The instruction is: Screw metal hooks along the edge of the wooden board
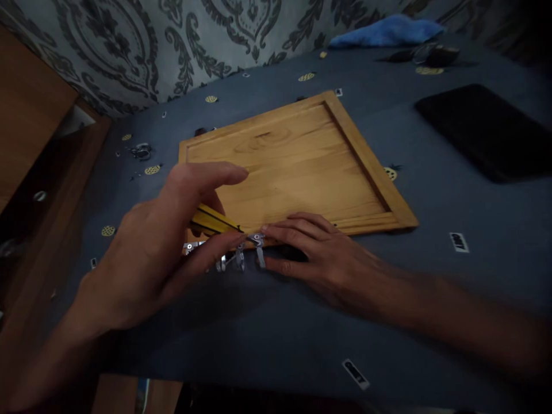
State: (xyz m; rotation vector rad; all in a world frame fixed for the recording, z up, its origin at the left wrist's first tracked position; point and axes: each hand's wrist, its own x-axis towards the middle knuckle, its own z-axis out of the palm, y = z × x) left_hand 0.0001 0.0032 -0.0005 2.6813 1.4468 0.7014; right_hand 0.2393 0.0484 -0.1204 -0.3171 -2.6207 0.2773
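A framed wooden panel (297,155) lies on the patterned grey-blue tablecloth. My left hand (150,247) holds a yellow pencil with black stripes (211,219) between the thumb and the lower fingers, its index finger raised. The dark tip points at the panel's near edge, beside a metal hinge-like fitting (257,241) with a cross-head screw. From the other side, my right hand (332,259) rests on that edge, index fingertip and thumb against the fitting. Another metal plate with a screw (189,247) sits at the near left corner, partly hidden by my left hand.
A black flat object (487,129) lies at the right. Behind it are a dark tool-like item (435,56) and a blue cloth (388,31) by the patterned wall. Small metal parts (141,151) lie left of the panel, near wooden furniture (38,103).
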